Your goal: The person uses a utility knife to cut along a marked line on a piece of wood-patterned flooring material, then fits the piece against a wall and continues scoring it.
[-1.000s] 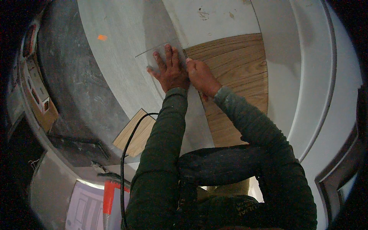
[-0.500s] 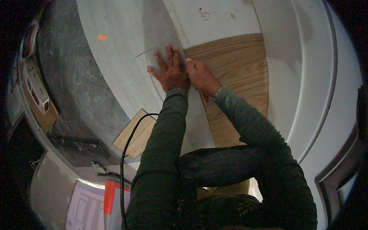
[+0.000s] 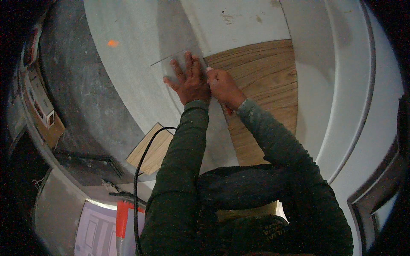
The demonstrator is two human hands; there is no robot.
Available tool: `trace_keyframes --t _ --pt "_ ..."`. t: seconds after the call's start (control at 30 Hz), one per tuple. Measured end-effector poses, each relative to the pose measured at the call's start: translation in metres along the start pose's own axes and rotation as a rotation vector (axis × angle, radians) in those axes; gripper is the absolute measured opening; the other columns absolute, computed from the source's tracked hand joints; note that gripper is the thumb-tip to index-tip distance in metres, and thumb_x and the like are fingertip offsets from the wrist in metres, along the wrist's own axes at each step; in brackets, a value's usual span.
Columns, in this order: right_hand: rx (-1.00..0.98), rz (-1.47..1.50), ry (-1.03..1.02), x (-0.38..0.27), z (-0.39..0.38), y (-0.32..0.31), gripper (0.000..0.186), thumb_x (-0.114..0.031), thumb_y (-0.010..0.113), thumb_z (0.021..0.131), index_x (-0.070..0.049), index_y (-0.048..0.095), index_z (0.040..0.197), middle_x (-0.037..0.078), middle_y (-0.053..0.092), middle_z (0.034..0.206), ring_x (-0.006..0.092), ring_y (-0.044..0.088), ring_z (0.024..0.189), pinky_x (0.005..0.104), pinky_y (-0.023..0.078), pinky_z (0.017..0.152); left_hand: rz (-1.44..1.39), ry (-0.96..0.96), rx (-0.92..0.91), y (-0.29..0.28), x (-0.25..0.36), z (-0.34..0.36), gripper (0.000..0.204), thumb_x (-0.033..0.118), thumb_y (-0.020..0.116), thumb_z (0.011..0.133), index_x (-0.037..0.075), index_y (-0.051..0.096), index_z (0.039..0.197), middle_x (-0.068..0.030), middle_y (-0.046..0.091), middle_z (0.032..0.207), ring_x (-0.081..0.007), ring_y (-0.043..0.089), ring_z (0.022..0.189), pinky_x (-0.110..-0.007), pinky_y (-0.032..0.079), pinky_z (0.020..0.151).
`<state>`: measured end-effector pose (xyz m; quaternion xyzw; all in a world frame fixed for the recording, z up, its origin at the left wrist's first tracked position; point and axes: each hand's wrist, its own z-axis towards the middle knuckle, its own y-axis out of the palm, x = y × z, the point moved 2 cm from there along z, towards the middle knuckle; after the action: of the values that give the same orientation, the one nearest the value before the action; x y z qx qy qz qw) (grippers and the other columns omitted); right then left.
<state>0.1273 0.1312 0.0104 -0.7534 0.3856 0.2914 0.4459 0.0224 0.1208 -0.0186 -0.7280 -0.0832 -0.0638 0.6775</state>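
Note:
My left hand (image 3: 191, 83) lies flat with spread fingers on a pale grey plank (image 3: 209, 141). Close against it on the right, my right hand (image 3: 226, 88) is closed around a slim tool with an orange-red end (image 3: 229, 112) showing below the fist. The tool's kind is mostly hidden by my fingers. My fist rests at the seam between the grey plank and a brown wood-grain board (image 3: 265, 94). A dark line crosses the grey surface just beyond my left fingertips.
A light wood-grain offcut (image 3: 149, 149) lies left of my left forearm, with a black cable (image 3: 137, 183) over it. Dark grey floor (image 3: 81, 85) and cardboard boxes (image 3: 42, 102) are farther left. A white curved wall edge (image 3: 346, 98) runs along the right.
The view has shifted very slightly. Both hands keep nearly the same place and grip, the left flat and the right closed at the seam.

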Motion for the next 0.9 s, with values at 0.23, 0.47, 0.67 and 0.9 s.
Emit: trace_keyframes --t 0.23,0.47,0.67,0.9 --pt "-0.086 0.065 0.13 -0.017 -0.002 -0.01 0.051 -0.033 0.036 0.099 0.012 0.057 0.087 0.031 0.061 0.079 0.0361 0.063 0.074 0.048 0.046 0.071 0.079 0.005 -0.053 -0.001 -0.002 -0.002 0.053 0.037 0.048 0.093 0.022 0.039 0.143 0.0071 0.023 0.157 -0.0357 0.013 0.145 -0.077 0.003 0.102" --pt "-0.085 0.14 0.203 -0.013 -0.001 -0.005 0.053 -0.033 0.036 0.099 0.013 0.059 0.086 0.033 0.061 0.078 0.038 0.064 0.073 0.0484 0.046 0.071 0.043 0.009 -0.054 -0.004 -0.001 -0.001 0.053 0.036 0.049 0.092 0.021 0.039 0.143 0.0069 0.022 0.157 -0.0368 0.011 0.145 -0.078 0.002 0.101" --pt "-0.105 0.144 0.304 -0.008 0.002 0.0 0.053 -0.033 0.038 0.098 0.013 0.06 0.083 0.033 0.061 0.077 0.0401 0.065 0.074 0.0486 0.046 0.069 0.09 0.007 -0.106 -0.005 -0.001 0.0 0.055 0.038 0.048 0.092 0.021 0.037 0.143 0.0065 0.019 0.158 -0.0367 0.008 0.146 -0.077 0.001 0.101" --pt "-0.031 0.132 0.212 -0.011 -0.005 0.001 0.053 -0.032 0.038 0.098 0.014 0.06 0.083 0.033 0.06 0.074 0.0447 0.064 0.072 0.0499 0.047 0.068 0.109 -0.006 -0.138 -0.003 -0.002 -0.002 0.059 0.04 0.048 0.092 0.02 0.033 0.146 0.0067 0.016 0.158 -0.0368 0.007 0.146 -0.077 0.002 0.102"
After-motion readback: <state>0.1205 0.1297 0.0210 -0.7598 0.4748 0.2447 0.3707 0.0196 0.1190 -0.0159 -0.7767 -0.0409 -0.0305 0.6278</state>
